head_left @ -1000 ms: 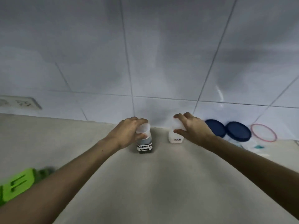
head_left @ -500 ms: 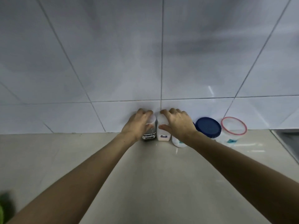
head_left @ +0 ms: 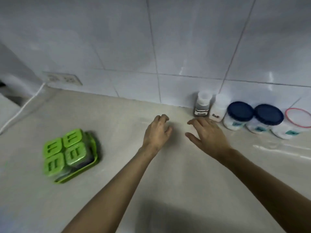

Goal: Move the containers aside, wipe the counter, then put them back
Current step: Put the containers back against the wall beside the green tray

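Two small labelled jars stand side by side against the tiled wall: a dark-filled seasoning jar (head_left: 202,105) and a white salt jar (head_left: 219,108). To their right sit two blue-lidded tubs (head_left: 239,115) (head_left: 267,117) and a red-rimmed tub (head_left: 293,125). My left hand (head_left: 157,130) hovers over the beige counter (head_left: 168,174), empty with fingers loosely curled, left of the jars. My right hand (head_left: 207,133) is empty with fingers spread, just in front of the jars and apart from them.
A green tray of several green-lidded boxes (head_left: 70,154) lies on the counter to the left. A wall socket (head_left: 63,79) with a white cable (head_left: 25,106) is at the far left. A streak of glare shows on the counter at the right.
Both hands have let go of the two small jars, which now stand at the wall, and have drawn back toward me. The view has swung left, bringing the green tray into sight.
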The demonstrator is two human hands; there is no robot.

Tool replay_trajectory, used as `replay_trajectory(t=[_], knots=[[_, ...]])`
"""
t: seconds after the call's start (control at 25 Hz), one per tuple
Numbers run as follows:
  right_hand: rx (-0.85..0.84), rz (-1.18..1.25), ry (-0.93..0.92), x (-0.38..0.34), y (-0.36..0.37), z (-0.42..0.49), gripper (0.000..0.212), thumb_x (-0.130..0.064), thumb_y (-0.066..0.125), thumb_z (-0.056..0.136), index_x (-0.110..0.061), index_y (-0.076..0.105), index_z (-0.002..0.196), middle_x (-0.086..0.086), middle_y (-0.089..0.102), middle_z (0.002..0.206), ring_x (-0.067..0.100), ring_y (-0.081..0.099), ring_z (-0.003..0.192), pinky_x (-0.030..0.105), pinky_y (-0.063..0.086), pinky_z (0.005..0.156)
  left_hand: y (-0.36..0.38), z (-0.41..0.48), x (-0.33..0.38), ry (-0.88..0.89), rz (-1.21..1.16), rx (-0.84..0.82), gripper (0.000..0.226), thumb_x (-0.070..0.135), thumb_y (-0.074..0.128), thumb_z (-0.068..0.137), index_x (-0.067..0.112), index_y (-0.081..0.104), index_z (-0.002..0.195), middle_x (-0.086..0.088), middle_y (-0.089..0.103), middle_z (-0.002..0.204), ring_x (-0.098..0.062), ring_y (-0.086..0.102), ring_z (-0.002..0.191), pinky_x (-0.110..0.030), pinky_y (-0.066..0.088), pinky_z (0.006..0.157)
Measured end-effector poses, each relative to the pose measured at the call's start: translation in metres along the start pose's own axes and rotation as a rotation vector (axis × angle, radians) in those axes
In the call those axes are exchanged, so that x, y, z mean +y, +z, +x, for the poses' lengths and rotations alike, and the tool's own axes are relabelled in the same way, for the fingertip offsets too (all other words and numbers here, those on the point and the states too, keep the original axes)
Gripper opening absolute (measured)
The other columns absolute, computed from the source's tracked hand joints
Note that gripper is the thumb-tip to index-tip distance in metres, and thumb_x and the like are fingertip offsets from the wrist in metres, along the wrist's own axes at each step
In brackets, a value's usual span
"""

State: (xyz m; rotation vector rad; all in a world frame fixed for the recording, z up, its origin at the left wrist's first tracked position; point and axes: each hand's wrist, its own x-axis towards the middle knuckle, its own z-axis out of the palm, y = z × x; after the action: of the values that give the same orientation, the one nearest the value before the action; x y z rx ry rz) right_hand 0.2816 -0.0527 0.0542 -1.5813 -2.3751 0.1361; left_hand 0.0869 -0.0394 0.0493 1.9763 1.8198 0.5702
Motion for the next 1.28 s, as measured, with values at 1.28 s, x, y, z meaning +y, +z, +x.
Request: replay_trajectory(t=[1.28], knots=[[-0.253, 1.034, 0.758, -0.165, 0.090, 0.043, 0.030, -0.041, 0.061, 0.087, -0.014, 0.068, 0.098, -0.006, 0.062, 0.073, 0.006, 0.054, 0.064, 0.022, 0.044, 0.065, -0.092, -0.053, -0.214, -0.563, -0.904, -0.214, 0.057, 0.045, 0.076, 0.074, -0.002, 0.068, 0.105, -0.016, 0.074, 0.102, -0.025, 0.067, 0.088, -0.043, 0.052, 0.082]])
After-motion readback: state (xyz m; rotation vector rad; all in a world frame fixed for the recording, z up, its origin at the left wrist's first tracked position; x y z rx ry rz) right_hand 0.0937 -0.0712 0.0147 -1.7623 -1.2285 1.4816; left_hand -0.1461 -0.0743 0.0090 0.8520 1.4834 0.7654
